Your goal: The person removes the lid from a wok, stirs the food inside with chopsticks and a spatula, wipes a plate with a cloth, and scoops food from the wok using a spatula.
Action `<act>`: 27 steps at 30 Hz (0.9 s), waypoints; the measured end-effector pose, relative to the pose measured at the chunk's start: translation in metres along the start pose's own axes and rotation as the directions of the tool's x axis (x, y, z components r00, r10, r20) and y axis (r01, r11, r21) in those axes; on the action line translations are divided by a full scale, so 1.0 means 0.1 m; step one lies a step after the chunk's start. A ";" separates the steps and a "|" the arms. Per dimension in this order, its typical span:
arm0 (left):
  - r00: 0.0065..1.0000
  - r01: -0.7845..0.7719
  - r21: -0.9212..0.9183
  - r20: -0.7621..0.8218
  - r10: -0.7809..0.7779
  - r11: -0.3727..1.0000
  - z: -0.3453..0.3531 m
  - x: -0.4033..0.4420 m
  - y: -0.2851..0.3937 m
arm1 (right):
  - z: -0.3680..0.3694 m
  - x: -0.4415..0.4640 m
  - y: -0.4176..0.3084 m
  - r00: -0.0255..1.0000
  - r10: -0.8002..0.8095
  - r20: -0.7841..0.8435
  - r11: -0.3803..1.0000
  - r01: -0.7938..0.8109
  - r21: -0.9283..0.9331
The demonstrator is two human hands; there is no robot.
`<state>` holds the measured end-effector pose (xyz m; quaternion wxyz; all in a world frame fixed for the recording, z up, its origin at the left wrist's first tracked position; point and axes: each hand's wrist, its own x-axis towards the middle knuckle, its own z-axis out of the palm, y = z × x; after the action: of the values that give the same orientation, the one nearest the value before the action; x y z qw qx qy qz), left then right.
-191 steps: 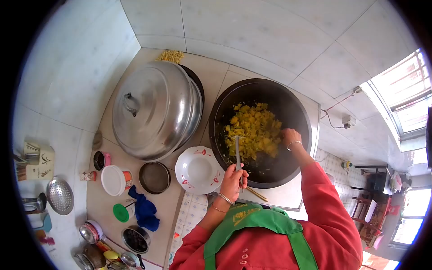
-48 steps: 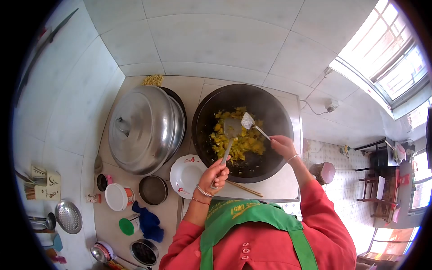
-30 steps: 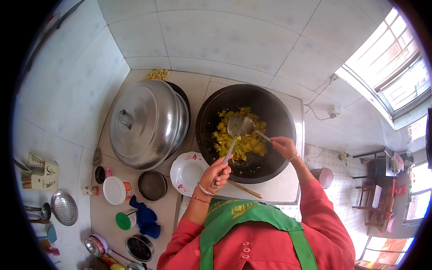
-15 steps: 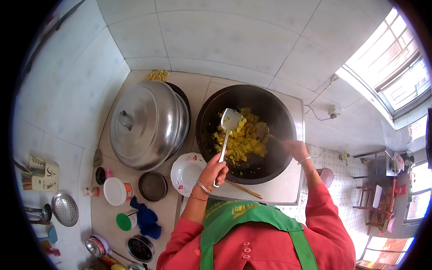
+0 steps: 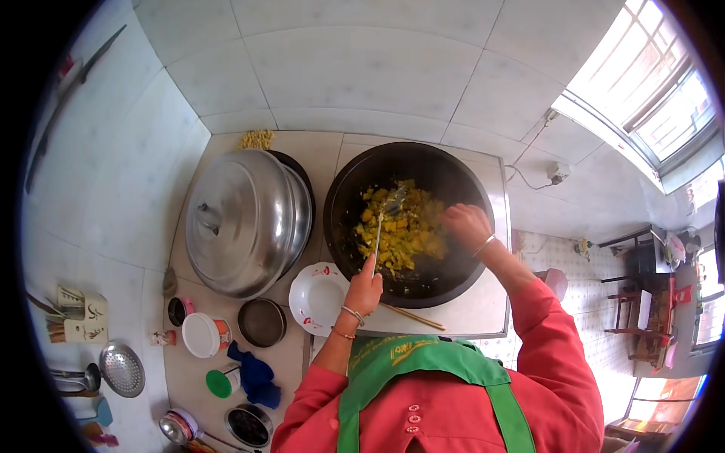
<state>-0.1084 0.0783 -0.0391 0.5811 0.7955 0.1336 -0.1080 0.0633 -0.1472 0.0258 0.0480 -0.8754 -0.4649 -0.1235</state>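
Observation:
A big dark wok (image 5: 464,279) holds chopped yellow-green food (image 5: 400,241), with some steam over it. My left hand (image 5: 365,291) is closed round the handle of a metal spatula (image 5: 377,241), whose blade rests edge-on among the food. Over the right side of the wok is my right hand (image 5: 467,226), with curled fingers. It gripped a thin-handled metal utensil half a second ago; the hand and blur now hide that utensil. A white plate with red flowers (image 5: 317,298) sits left of the wok, near my left wrist. Chopsticks (image 5: 415,316) lie at the wok's front edge.
A large metal lid (image 5: 242,219) covers a dark pan on the left. Nearby stand a round dark tin (image 5: 261,322), a white-lidded tub (image 5: 202,335), a green-lidded jar (image 5: 220,383) and a blue cloth (image 5: 257,377). A skimmer (image 5: 122,370) hangs on the left wall.
My right hand has moved left and up, farther over the wok. The spatula's blade has turned from flat to edge-on and sunk into the food. The view has shifted slightly.

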 end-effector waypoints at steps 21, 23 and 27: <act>0.993 0.115 -0.303 0.000 -0.121 0.946 -0.13 -0.01 0.17 | -0.57 0.28 -0.23 1.000 -0.021 0.015 0.994 0.022 -0.103; 0.992 0.109 -0.319 -0.020 -0.121 0.942 -0.12 -0.01 0.13 | -0.61 0.32 -0.23 0.997 0.048 0.063 0.989 -0.038 -0.143; 0.993 0.116 -0.330 0.008 -0.120 0.937 -0.06 0.02 0.17 | -0.31 0.28 -0.16 0.992 -0.081 -0.094 0.993 0.072 -0.095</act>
<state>-0.1010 0.0792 -0.0223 0.6976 0.6783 0.2009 -0.1137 0.0600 -0.1219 0.0629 0.0259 -0.8512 -0.4890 -0.1888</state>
